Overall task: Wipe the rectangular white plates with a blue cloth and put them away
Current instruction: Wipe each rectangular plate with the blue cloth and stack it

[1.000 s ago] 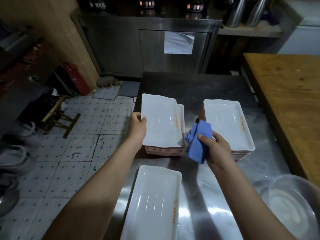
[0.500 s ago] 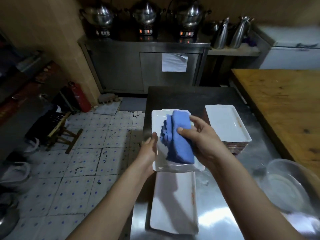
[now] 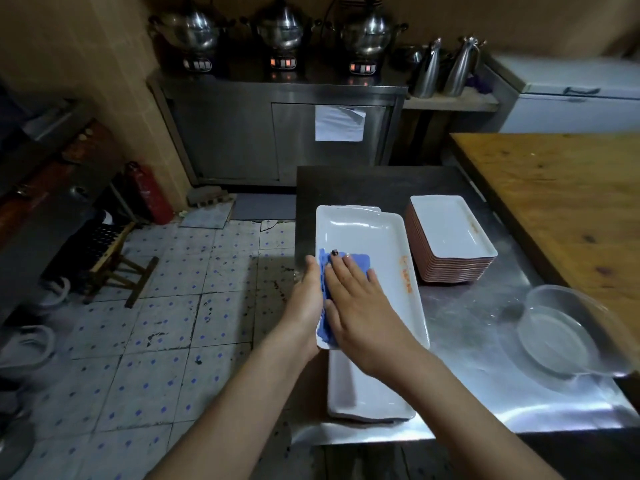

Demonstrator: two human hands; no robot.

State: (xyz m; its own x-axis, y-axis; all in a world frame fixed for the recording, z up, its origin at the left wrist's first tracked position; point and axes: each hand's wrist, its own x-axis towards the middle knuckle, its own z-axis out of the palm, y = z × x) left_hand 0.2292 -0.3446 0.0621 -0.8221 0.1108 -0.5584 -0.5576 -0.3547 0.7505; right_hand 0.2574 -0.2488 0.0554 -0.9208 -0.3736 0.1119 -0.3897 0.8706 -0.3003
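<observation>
A rectangular white plate (image 3: 377, 244) with orange lettering on its right rim is held tilted above the steel table (image 3: 460, 327). My left hand (image 3: 306, 296) grips its left edge. My right hand (image 3: 353, 299) lies flat on the blue cloth (image 3: 360, 263), pressing it onto the plate's near left part. Behind the held plate, another white plate's far edge (image 3: 372, 208) peeks out. A white plate (image 3: 367, 400) lies below on the table's front edge. A stack of white plates (image 3: 450, 237) stands at the right.
A clear glass bowl (image 3: 568, 334) sits at the table's right front. A wooden table (image 3: 561, 202) borders the right side. Tiled floor (image 3: 166, 323) with a wooden stool (image 3: 114, 258) lies left. A steel cabinet with pots (image 3: 280, 32) stands behind.
The plate has been lifted off the left stack. My right hand with the cloth came onto it and slid toward its near left part, now pressing flat.
</observation>
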